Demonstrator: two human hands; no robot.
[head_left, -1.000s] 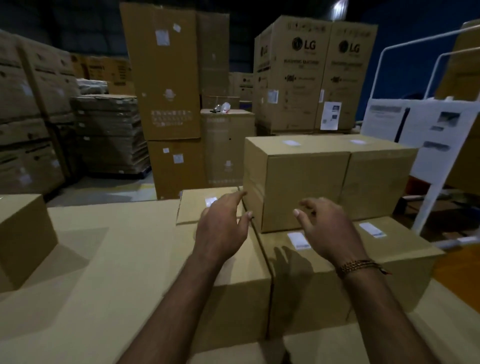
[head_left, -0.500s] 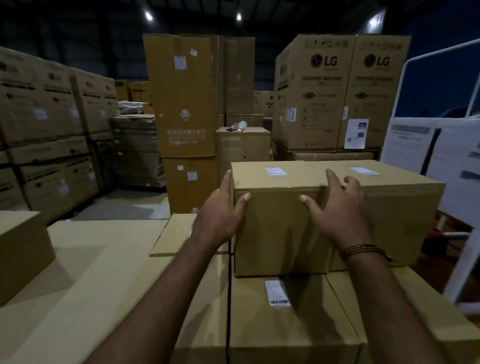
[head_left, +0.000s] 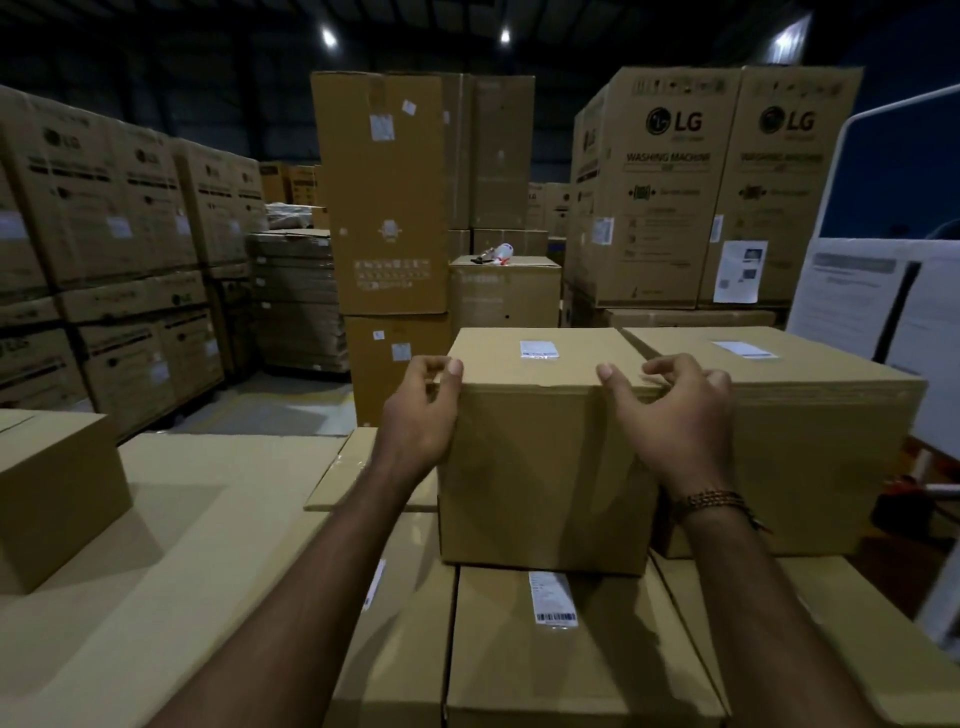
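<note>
A plain brown cardboard box (head_left: 540, 467) with a white label on its lid sits on top of a lower layer of boxes (head_left: 571, 670). My left hand (head_left: 421, 415) grips its upper left corner, thumb on the front edge and fingers curled round the side. My right hand (head_left: 675, 415) grips the upper right corner. Its fingers curl at the seam with a second box (head_left: 821, 447) that stands tight against the first one on the right.
A small box (head_left: 57, 493) rests on a wide flat cardboard surface (head_left: 182, 519) to the left. Tall stacks of LG washing machine cartons (head_left: 670, 197) and a tall carton (head_left: 384, 208) stand behind. A white board with papers (head_left: 857, 312) is at the right.
My hands rose from the box's sides to its top corners and their fingers curled round the edges. The box looks larger and nearer in the view.
</note>
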